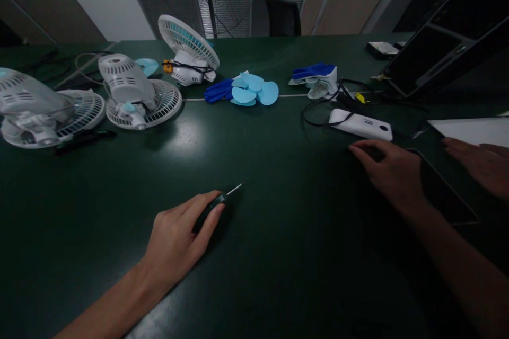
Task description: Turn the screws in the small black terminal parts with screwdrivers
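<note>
My left hand (181, 233) is wrapped round a screwdriver (221, 198) with a dark green handle. The thin metal shaft points to the upper right, just over the dark green table (262, 254). Further right, my right hand (393, 169) has its thumb and index finger pinched together close to the tabletop. Whatever may be between those fingertips is too small and dark to make out. Just beyond that hand lies a white power bank (360, 124). Partly beneath my right wrist is a flat dark tablet-like slab (445, 190).
White fans (143, 100) stand or lie at the left. A light-blue fan blade (254, 89) and work gloves (316, 77) lie along the back, near black cables (308, 114). Another person's hand (483, 164) rests at the right edge, below a large dark monitor-like object (449, 37).
</note>
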Demonstrator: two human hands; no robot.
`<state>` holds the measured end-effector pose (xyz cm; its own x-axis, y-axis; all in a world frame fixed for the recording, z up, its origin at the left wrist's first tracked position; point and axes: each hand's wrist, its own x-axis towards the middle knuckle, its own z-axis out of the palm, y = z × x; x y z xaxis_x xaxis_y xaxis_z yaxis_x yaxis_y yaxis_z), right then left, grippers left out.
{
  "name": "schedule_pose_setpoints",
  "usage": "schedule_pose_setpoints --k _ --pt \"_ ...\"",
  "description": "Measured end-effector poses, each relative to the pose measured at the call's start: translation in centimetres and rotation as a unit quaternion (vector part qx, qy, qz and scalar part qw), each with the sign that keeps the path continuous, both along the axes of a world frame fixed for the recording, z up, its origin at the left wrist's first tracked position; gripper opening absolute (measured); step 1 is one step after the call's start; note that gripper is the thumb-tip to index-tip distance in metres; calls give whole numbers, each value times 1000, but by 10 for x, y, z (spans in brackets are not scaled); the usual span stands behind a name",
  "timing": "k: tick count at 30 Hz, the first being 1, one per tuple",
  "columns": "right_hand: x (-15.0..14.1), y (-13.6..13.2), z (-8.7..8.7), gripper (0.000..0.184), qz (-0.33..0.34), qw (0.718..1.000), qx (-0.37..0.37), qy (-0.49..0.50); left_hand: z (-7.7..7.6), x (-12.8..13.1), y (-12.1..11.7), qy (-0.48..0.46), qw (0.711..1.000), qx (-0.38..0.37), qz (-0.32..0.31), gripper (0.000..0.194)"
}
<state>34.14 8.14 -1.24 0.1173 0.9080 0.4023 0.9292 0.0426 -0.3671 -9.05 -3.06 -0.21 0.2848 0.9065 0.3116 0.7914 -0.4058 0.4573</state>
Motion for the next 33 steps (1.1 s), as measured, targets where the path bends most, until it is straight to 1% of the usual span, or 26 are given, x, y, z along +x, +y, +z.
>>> schedule_pose_setpoints --k 3,7,13,19,24,27,33 --pt "0 -1 2 36 -11 1000 -2 -1 1 0 0 -3 1000 -4 -2 30" --pt "-1 -5 8 41 -27 1000 -12 1 1 1 0 -7 1000 -8 -3 29" --pt "7 -4 9 45 -22 999 -17 -16 1 2 1 -9 1000 -5 -5 30" --pt "14 -4 11 58 -15 998 -52 -36 0 0 0 -2 1000 -3 -5 29" --pt "16 -3 11 66 -25 998 -48 -35 -2 -1 0 -2 1000 -2 -4 29" --pt "16 -3 12 67 -40 997 -50 -30 -2 -1 0 -4 1000 0 -5 28" --pt "16 -4 11 62 -53 997 -58 -14 -1 0 0 -5 1000 -5 -6 30"
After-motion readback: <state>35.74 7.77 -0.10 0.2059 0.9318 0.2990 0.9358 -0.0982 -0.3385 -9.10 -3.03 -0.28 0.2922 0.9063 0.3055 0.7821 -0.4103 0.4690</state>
